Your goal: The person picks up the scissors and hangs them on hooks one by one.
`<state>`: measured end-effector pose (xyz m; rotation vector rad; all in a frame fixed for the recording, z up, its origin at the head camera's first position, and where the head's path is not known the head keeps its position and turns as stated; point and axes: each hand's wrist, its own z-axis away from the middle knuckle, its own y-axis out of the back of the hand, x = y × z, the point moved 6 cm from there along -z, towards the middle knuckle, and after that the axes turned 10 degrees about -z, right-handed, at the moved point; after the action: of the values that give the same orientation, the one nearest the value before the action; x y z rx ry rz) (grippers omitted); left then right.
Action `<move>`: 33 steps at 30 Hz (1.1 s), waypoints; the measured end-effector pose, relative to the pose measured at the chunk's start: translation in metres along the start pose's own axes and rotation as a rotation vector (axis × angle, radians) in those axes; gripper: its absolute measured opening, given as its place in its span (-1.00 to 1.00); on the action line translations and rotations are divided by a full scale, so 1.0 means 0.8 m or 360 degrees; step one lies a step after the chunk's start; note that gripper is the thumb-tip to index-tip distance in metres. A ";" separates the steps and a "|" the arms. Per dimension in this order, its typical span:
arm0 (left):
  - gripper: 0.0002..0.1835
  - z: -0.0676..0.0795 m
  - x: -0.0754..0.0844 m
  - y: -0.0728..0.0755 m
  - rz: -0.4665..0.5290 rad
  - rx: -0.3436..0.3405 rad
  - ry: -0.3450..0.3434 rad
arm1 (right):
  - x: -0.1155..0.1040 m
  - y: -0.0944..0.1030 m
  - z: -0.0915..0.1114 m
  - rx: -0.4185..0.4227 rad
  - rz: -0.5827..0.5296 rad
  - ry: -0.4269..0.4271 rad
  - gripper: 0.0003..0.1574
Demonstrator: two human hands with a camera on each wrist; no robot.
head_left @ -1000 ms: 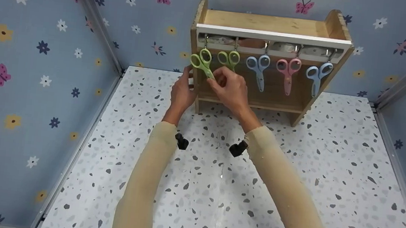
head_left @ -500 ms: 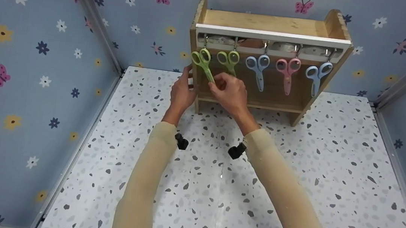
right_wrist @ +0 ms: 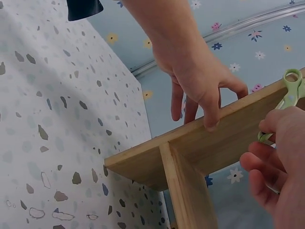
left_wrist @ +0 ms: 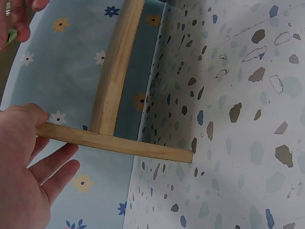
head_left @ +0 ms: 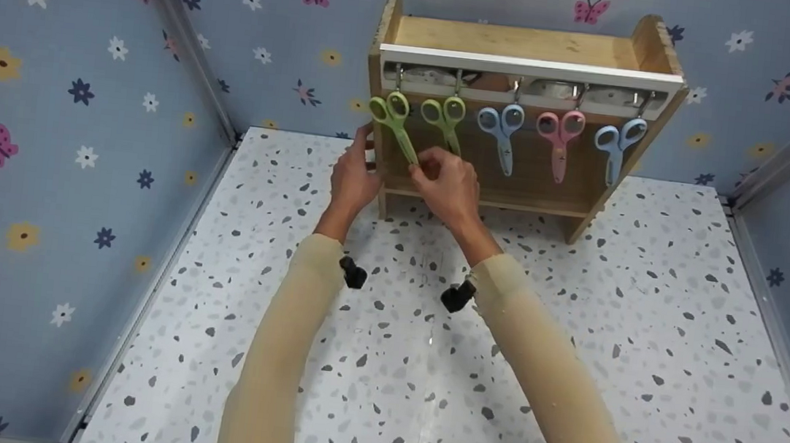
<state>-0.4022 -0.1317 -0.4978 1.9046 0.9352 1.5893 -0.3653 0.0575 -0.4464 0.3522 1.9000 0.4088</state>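
Observation:
My left hand (head_left: 353, 182) holds the left side board of a wooden rack (head_left: 516, 43). In the left wrist view the thumb and fingers lie on opposite sides of that side board (left_wrist: 114, 144). My right hand (head_left: 451, 189) pinches the lower end of the leftmost green scissors (head_left: 400, 128), which hang tilted from a hook by one handle loop. The right wrist view shows these green scissors (right_wrist: 290, 98) with thumb and fingers at their tip. Just right of them hang other green scissors (head_left: 445, 118), their tip partly behind my right hand.
Blue scissors (head_left: 502, 130), pink scissors (head_left: 560, 140) and further blue scissors (head_left: 617, 148) hang from hooks to the right. A metal hook strip (head_left: 555, 90) runs below the top shelf. The rack stands on a speckled tabletop (head_left: 380, 367) against flowered walls (head_left: 23, 197).
My right hand has moved slightly down, still pinching the green scissors' tip; more of the second green scissors' blade shows. My left hand stays on the side board.

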 end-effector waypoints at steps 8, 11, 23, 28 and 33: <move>-0.19 -0.001 0.002 0.002 -0.0016 0.0020 0.0018 | 0.002 -0.001 0.003 0.0003 0.0016 -0.0034 -0.75; -0.18 -0.001 0.001 0.003 -0.0021 0.0021 0.0032 | 0.003 -0.001 0.004 -0.0008 0.0010 -0.0058 -0.72; -0.25 0.006 0.004 0.007 0.0017 0.0036 -0.0014 | 0.010 0.012 0.015 -0.0022 0.0001 -0.0021 -0.69; -0.30 0.013 0.003 0.012 0.0016 0.0058 -0.0031 | 0.013 0.021 0.023 -0.0055 -0.0002 0.0055 -0.68; -0.37 0.022 0.001 0.016 -0.0020 0.0057 -0.0046 | 0.017 0.034 0.031 -0.0098 0.0044 0.0138 -0.68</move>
<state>-0.3825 -0.1387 -0.4916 1.9371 0.9680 1.5437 -0.3454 0.0908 -0.4538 0.3249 1.9641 0.5073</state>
